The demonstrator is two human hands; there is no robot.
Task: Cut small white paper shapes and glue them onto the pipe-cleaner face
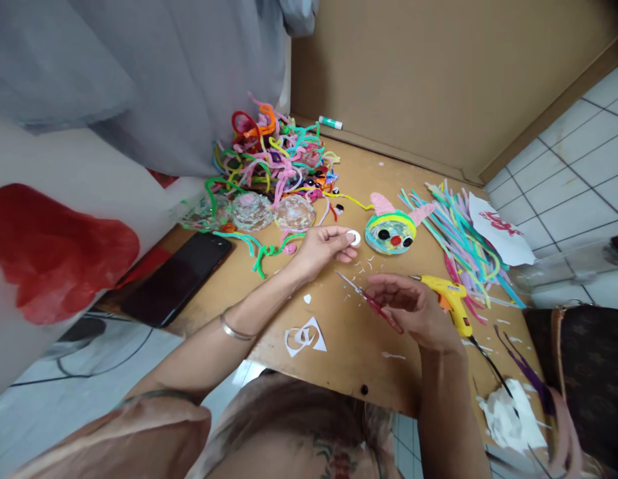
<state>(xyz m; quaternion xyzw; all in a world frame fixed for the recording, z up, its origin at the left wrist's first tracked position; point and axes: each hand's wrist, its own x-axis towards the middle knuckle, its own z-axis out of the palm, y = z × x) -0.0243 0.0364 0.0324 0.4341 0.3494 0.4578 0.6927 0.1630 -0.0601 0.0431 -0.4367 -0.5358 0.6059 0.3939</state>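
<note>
Between the thumb and fingers of my left hand [330,248] is a small white paper disc [355,237]. My right hand [407,307] holds red-handled scissors [381,311], their blades pointing up and left toward the disc without touching it. Thin white paper clippings [362,269] lie on the table below the disc. Just beyond my hands sits a round yarn-wrapped animal face [391,234] with pink ears, black eyes and a red nose. Cut white paper [305,336] with curved openings lies near the table's front edge.
A yellow glue gun [451,299] lies right of my right hand, its cord running toward crumpled tissue [513,416]. Pipe cleaners [468,239] spread at the right; a tangled heap [269,153] fills the back left. A black phone [179,279] lies left, a brown bag [583,379] right.
</note>
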